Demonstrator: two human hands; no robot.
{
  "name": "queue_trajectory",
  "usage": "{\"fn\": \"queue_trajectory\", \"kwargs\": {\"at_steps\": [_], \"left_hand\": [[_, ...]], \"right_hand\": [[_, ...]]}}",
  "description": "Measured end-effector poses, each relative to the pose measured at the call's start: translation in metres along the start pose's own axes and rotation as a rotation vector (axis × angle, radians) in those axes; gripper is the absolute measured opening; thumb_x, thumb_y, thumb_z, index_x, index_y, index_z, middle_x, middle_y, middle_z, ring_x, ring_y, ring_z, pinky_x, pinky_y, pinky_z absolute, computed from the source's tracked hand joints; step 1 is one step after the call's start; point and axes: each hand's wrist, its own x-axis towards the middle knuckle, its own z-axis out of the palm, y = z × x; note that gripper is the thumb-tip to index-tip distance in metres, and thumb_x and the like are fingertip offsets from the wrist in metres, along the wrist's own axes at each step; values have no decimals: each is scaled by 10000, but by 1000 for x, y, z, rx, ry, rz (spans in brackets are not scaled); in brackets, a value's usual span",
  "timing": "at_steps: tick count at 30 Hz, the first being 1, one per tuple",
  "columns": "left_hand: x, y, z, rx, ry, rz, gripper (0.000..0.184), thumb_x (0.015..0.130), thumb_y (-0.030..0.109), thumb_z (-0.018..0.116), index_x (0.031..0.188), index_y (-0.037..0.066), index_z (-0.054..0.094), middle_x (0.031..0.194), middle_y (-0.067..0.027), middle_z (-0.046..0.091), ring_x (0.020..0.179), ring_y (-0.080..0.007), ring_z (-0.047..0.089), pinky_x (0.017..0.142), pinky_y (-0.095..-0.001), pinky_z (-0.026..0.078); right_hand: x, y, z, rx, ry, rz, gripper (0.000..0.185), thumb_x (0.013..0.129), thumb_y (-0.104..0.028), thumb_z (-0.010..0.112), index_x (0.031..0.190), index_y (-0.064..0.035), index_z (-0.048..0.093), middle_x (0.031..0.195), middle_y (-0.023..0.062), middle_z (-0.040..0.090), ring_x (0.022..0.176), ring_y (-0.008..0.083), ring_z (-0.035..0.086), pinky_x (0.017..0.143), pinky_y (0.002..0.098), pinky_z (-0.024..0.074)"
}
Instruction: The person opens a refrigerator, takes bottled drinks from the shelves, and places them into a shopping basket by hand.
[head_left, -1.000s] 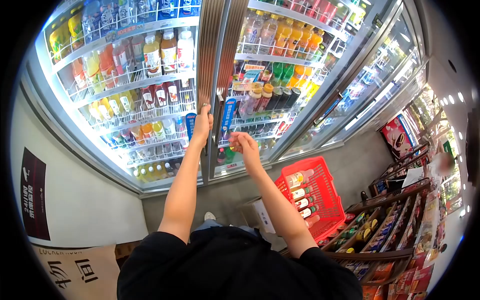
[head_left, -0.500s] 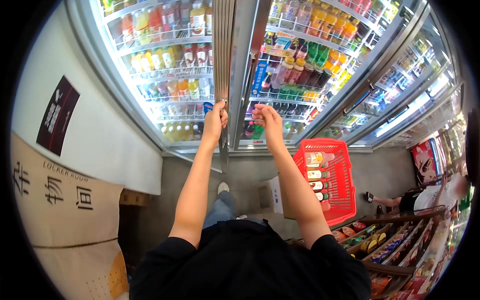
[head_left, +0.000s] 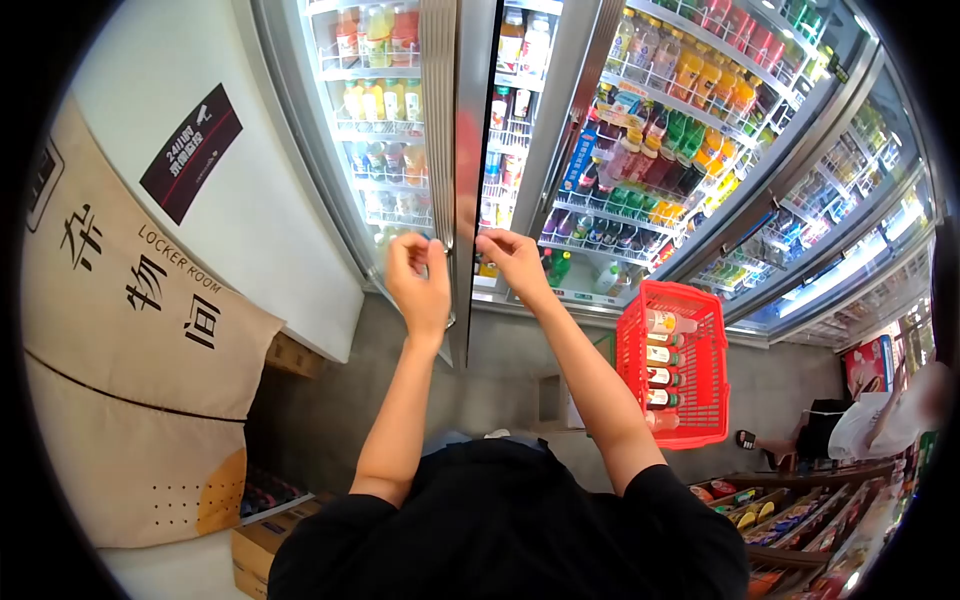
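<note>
A glass fridge door (head_left: pixel 466 180) with a ribbed metal handle strip (head_left: pixel 440 130) stands ajar in front of me. My left hand (head_left: pixel 418 290) is raised just beside the handle, fingers loosely curled, thumb apart, nothing in it. On the other side, my right hand (head_left: pixel 515 262) has its bent fingertips at the door's edge; its thumb lies close to them. Shelves of bottled drinks (head_left: pixel 378 100) show through the glass, and more bottles (head_left: pixel 510 110) appear in the gap beside the door. A red shopping basket (head_left: pixel 722 360) holding several bottles (head_left: pixel 662 355) is below my right forearm.
Another fridge section (head_left: pixel 650 150) full of drinks is at the right. A beige curtain (head_left: pixel 130 400) and a white wall panel (head_left: pixel 270 200) flank the left. Cardboard boxes (head_left: pixel 265 545) sit low left. A person (head_left: pixel 870 425) is far right, near snack shelves (head_left: pixel 800 510).
My left hand has let go of the door handle. My right hand has moved left to the door's edge. The door stands wider open, and the view has shifted.
</note>
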Motion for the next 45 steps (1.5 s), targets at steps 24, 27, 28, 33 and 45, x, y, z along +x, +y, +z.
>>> {"fn": "queue_trajectory", "kwargs": {"at_steps": [24,27,28,33,45], "left_hand": [[55,-22,-50,-447,-288,-475,360,927,145,544,1275,68,496,1205,-110,566,1007,-143,566,860,-284,435],[79,-44,-52,-447,-224,-539,356,927,150,556,1267,66,496,1140,-93,570,974,-137,558,838,-272,445],[97,-54,-51,-434,-180,-529,339,937,164,544,1261,75,504,1140,-87,583,963,-139,572,830,-279,442],[133,-92,-53,-423,-60,-562,332,911,188,564,1229,97,534,1079,-64,618,908,-139,592,790,-278,437],[264,-132,26,-466,-238,-563,289,973,247,505,1211,96,570,1061,-65,641,865,-132,611,766,-257,466]], "right_hand": [[-55,6,157,26,-730,50,314,936,-92,600,1221,36,632,1221,167,652,1135,232,615,995,350,480],[-42,15,166,-95,-745,40,296,944,-118,602,1200,26,643,1171,150,671,1096,230,629,969,357,492],[-18,32,163,-307,-610,63,269,962,-154,594,1168,6,659,1103,108,690,1037,194,643,922,331,507],[21,39,134,-34,-360,300,282,993,-204,543,1188,-36,659,1085,44,696,985,115,655,840,248,503],[178,10,74,44,-214,315,297,997,-164,491,1220,-20,625,1100,63,690,970,139,659,832,256,519]]}}
